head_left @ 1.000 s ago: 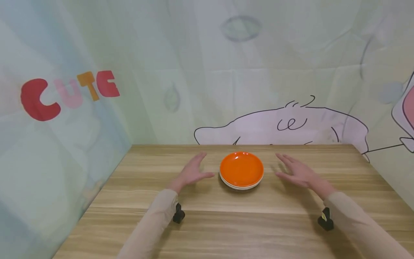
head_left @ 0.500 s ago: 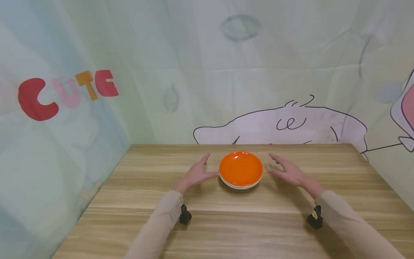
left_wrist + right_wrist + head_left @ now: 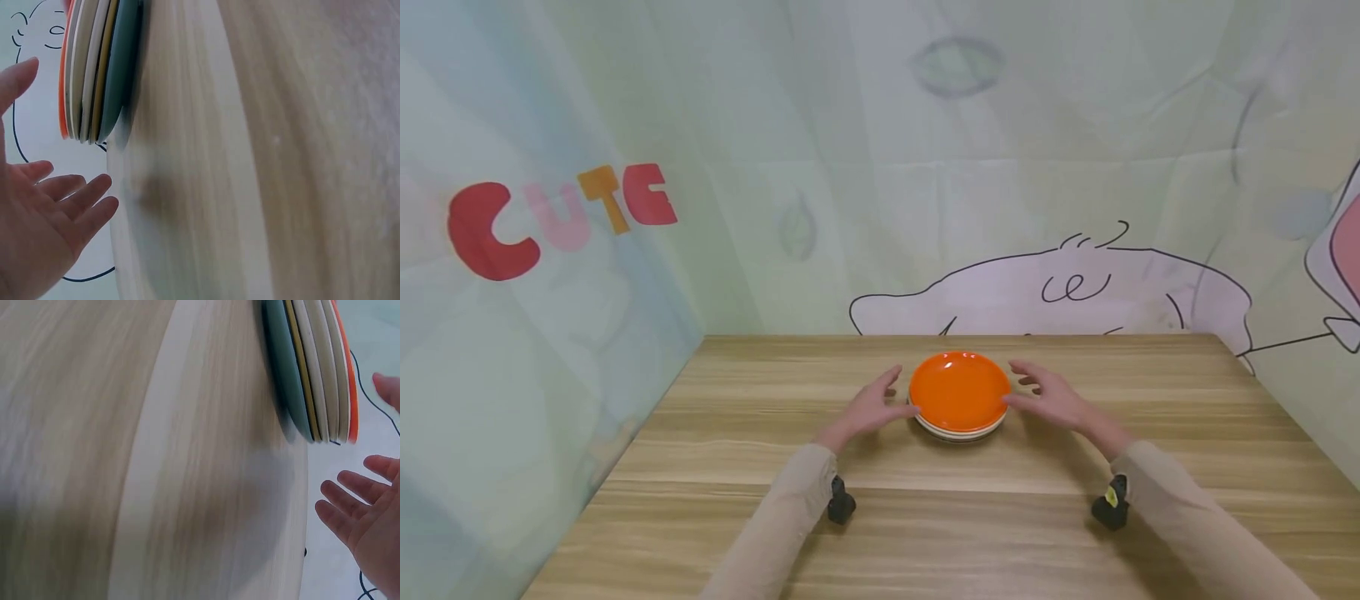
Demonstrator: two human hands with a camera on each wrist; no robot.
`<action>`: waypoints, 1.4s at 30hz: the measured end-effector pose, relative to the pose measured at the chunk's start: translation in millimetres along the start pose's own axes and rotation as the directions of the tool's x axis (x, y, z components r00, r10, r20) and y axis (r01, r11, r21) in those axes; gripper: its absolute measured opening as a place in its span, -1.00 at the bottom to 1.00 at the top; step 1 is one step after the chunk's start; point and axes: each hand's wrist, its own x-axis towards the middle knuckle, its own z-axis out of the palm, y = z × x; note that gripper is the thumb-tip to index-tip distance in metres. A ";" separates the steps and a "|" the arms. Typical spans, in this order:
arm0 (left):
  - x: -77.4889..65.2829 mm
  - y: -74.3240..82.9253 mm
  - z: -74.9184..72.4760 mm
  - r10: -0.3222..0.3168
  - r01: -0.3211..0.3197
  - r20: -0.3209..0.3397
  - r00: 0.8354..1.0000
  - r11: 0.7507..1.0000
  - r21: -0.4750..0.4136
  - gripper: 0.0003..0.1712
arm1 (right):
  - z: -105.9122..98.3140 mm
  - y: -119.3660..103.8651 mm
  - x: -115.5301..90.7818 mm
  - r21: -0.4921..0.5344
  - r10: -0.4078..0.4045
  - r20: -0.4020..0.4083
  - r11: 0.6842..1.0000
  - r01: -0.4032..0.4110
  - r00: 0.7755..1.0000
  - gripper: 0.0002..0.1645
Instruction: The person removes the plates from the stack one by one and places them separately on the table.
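Observation:
A stack of several plates stands on the wooden table, topped by a glossy orange plate (image 3: 961, 392). Its edge shows in the left wrist view, with pale plates (image 3: 81, 75) in the middle and a dark teal plate (image 3: 122, 69) at the bottom. My left hand (image 3: 874, 407) is spread beside the stack's left side, thumb right at the rim in the head view. On the opposite side my right hand (image 3: 1051, 402) mirrors it, its thumb overlapping the orange rim. In both wrist views the fingers are loosely extended, with a gap between them and the plates.
The wooden table (image 3: 970, 533) reaches back to a printed curtain (image 3: 790, 167) with a cartoon figure and coloured letters. A small black device (image 3: 841, 502) sits at the left wrist and another black device (image 3: 1110, 504) at the right.
Both hands have moved inward, the left hand to the right and the right hand to the left, closing in on the stack. The plates have stayed in place.

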 end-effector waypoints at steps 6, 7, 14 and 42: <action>2.4 2.0 5.7 0.002 -0.002 0.006 1.000 1.000 -0.010 -0.05 | 7.2 -4.2 5.6 -0.005 0.002 -0.001 1.000 -0.002 1.000 -0.19; 2.7 2.2 6.5 0.001 0.000 0.007 1.000 1.000 -0.012 -0.06 | 8.2 -4.6 6.5 -0.011 0.005 -0.002 1.000 -0.005 1.000 -0.18; 3.9 2.1 10.0 -0.010 0.010 -0.001 1.000 1.000 -0.016 -0.09 | 12.4 -7.4 9.9 -0.018 0.013 0.003 1.000 -0.013 1.000 -0.18; 7.6 6.1 21.4 -0.017 0.013 -0.018 1.000 0.986 -0.169 -0.23 | 19.9 -14.5 22.5 0.052 0.144 -0.070 0.989 -0.140 0.987 -0.32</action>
